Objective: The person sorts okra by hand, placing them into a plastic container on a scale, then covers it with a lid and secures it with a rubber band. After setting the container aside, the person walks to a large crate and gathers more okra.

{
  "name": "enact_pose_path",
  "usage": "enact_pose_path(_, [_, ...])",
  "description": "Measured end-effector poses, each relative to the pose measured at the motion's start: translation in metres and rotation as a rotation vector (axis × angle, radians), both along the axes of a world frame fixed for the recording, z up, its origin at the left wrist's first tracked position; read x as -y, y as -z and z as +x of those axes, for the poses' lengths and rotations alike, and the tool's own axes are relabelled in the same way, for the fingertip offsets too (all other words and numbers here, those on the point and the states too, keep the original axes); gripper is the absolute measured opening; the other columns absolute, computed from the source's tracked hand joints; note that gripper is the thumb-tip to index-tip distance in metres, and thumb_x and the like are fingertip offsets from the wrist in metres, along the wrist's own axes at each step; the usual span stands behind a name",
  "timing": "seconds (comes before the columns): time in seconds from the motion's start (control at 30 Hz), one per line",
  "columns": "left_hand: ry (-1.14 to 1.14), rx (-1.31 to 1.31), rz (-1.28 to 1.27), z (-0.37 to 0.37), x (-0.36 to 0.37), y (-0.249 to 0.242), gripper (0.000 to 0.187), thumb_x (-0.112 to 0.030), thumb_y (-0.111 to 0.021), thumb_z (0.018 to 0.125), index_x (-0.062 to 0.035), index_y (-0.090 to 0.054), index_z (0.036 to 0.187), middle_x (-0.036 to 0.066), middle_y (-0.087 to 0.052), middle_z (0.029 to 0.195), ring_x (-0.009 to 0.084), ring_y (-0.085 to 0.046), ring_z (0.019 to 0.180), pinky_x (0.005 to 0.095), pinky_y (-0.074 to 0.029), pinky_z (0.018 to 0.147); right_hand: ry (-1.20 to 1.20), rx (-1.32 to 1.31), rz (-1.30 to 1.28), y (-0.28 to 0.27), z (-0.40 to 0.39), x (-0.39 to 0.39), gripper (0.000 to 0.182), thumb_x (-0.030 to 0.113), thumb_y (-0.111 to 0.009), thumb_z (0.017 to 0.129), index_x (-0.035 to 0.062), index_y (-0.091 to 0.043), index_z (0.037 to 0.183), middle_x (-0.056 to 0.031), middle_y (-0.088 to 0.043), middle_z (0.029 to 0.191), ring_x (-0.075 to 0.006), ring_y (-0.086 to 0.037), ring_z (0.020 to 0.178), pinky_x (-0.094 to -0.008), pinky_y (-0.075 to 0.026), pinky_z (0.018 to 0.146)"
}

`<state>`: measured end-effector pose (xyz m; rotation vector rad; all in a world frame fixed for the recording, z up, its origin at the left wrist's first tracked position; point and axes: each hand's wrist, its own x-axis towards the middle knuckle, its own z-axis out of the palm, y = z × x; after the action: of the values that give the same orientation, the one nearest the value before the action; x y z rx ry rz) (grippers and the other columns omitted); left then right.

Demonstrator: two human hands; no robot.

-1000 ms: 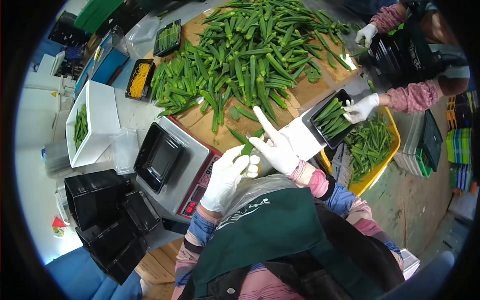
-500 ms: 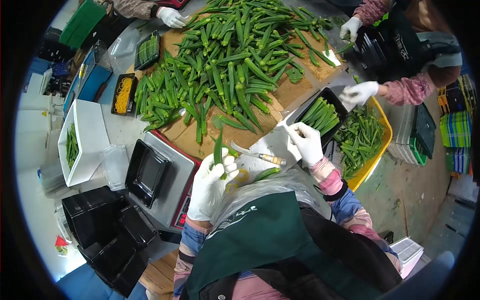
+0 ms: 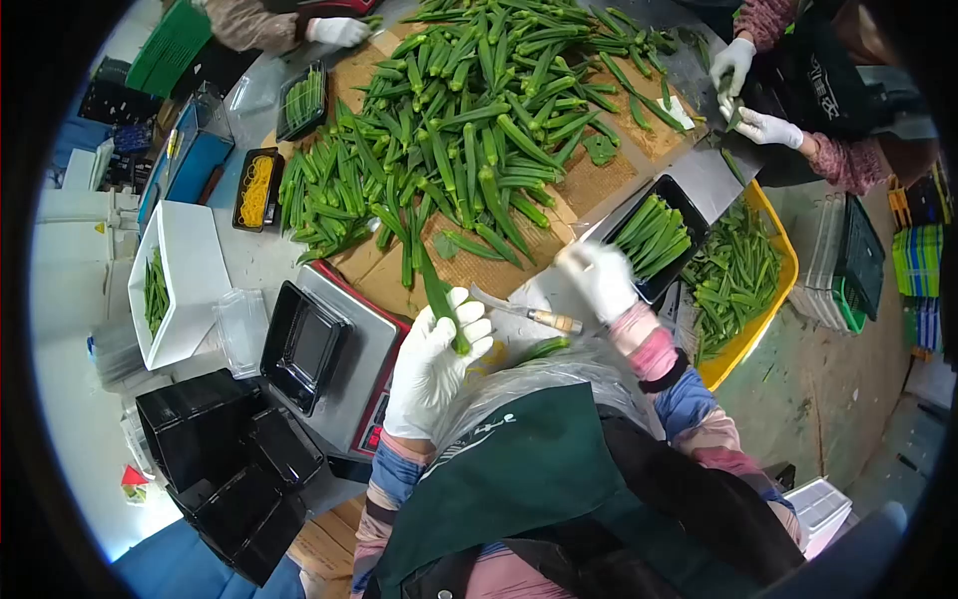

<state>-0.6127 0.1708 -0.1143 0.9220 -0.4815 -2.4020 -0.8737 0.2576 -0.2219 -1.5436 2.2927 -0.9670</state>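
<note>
Gloved in white, my left hand point(image 3: 431, 371) is closed around an okra pod point(image 3: 435, 294), which points up and away from me. My right hand point(image 3: 605, 284), also in a white glove, is smeared by motion, so its fingers cannot be made out. It is beside a black tray point(image 3: 687, 186) in which okra pods point(image 3: 651, 238) lie in a row. A curved knife with a wooden handle point(image 3: 555, 320) lies between my hands. Closer to my apron is another okra pod point(image 3: 545, 347). Beyond my hands spreads a big heap of okra point(image 3: 469, 130) on cardboard.
Left of me, a black tray point(image 3: 303, 347) sits on a red-edged scale point(image 3: 373, 339), above stacked black trays point(image 3: 200, 429). Rubber bands point(image 3: 255, 190) fill a small tray. A yellow crate point(image 3: 790, 262) of okra stands right. Co-workers' gloved hands point(image 3: 766, 128) work across the table.
My right hand has shifted slightly left and is now blurred. My left hand's fingers have opened somewhat around the pod. The co-worker's two hands at the right have come together.
</note>
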Motion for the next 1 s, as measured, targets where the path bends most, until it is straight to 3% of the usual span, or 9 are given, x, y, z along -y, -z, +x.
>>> enact_pose_path(0.03, [-0.007,0.002,0.002,0.001,0.000,0.002,0.046,-0.013,-0.065,0.095,-0.0019,-0.047,0.136,0.013,-0.061,0.121,0.0262,-0.064,0.106,0.0406,-0.055,0.090,0.038,-0.274,-0.065,-0.011,-0.024,-0.001,0.010,0.018,-0.064,0.083,0.0137,-0.073,0.085,-0.0077,-0.067,0.080,-0.0284,-0.065,0.076,-0.0413,-0.052,0.070])
enact_pose_path(0.07, [-0.014,0.003,0.005,0.003,-0.001,0.004,0.045,-0.013,-0.065,0.095,-0.0022,-0.048,0.135,0.012,-0.061,0.120,0.0256,-0.064,0.106,0.0401,-0.055,0.090,0.068,-0.400,0.136,-0.009,-0.053,-0.006,0.012,0.014,-0.061,0.079,0.0144,-0.073,0.084,-0.0064,-0.067,0.084,-0.0272,-0.064,0.080,-0.0413,-0.051,0.073])
enact_pose_path(0.13, [-0.016,0.038,0.014,0.005,-0.001,0.006,0.043,-0.013,-0.066,0.095,-0.0028,-0.049,0.133,0.010,-0.061,0.118,0.0237,-0.064,0.105,0.0393,-0.054,0.089,0.186,-0.513,0.160,0.008,-0.096,-0.027,0.017,0.008,-0.061,0.076,0.0142,-0.073,0.084,-0.0049,-0.065,0.094,-0.0278,-0.060,0.094,-0.0438,-0.046,0.081])
enact_pose_path(0.17, [-0.012,0.035,0.020,0.006,-0.001,0.007,0.043,-0.013,-0.065,0.095,-0.0028,-0.049,0.133,0.010,-0.061,0.118,0.0235,-0.064,0.104,0.0392,-0.054,0.089,0.161,-0.493,0.229,0.018,-0.115,-0.036,0.020,0.005,-0.060,0.075,0.0136,-0.073,0.088,-0.0044,-0.065,0.100,-0.0281,-0.058,0.101,-0.0441,-0.045,0.085])
enact_pose_path(0.23, [-0.007,0.029,0.032,0.005,-0.002,0.011,0.042,-0.013,-0.064,0.096,-0.0028,-0.049,0.133,0.010,-0.061,0.118,0.0232,-0.064,0.104,0.0389,-0.054,0.089,0.029,-0.582,0.068,0.021,-0.134,-0.042,0.021,0.004,-0.060,0.075,0.0124,-0.070,0.090,-0.0046,-0.065,0.101,-0.0283,-0.059,0.104,-0.0431,-0.046,0.086])
enact_pose_path(0.43, [-0.016,0.079,-0.006,0.001,-0.001,0.007,0.040,-0.012,-0.062,0.097,-0.0013,-0.049,0.133,0.011,-0.061,0.117,0.0239,-0.064,0.104,0.0375,-0.054,0.090,-0.110,-0.377,0.127,0.011,-0.153,-0.065,0.016,0.004,-0.065,0.072,0.0114,-0.066,0.086,-0.0030,-0.066,0.098,-0.0279,-0.059,0.104,-0.0418,-0.046,0.088])
enact_pose_path(0.57, [-0.051,0.073,0.020,0.003,0.001,0.011,0.042,-0.012,-0.063,0.096,-0.0008,-0.048,0.134,0.011,-0.061,0.116,0.0235,-0.063,0.103,0.0372,-0.054,0.089,0.020,-0.309,0.131,0.019,-0.144,-0.071,0.011,0.018,-0.076,0.075,0.0115,-0.068,0.080,-0.0031,-0.067,0.094,-0.0268,-0.059,0.104,-0.0401,-0.046,0.088])
enact_pose_path(0.87, [-0.097,0.080,0.036,0.005,0.004,0.011,0.040,-0.010,-0.062,0.097,0.0001,-0.049,0.133,0.011,-0.061,0.114,0.0238,-0.062,0.101,0.0371,-0.055,0.088,0.144,-0.326,0.409,0.026,-0.131,-0.066,0.022,0.019,-0.078,0.069,0.0089,-0.069,0.086,-0.0074,-0.064,0.099,-0.0308,-0.055,0.109,-0.0409,-0.045,0.091])
enact_pose_path(1.0, [-0.112,0.070,0.036,0.006,0.006,0.011,0.041,-0.010,-0.060,0.098,0.0012,-0.047,0.135,0.011,-0.060,0.114,0.0234,-0.061,0.101,0.0368,-0.055,0.088,0.156,-0.398,0.386,0.027,-0.121,-0.065,0.022,0.011,-0.071,0.074,0.0019,-0.065,0.092,-0.0138,-0.061,0.102,-0.0330,-0.056,0.104,-0.0430,-0.047,0.089])
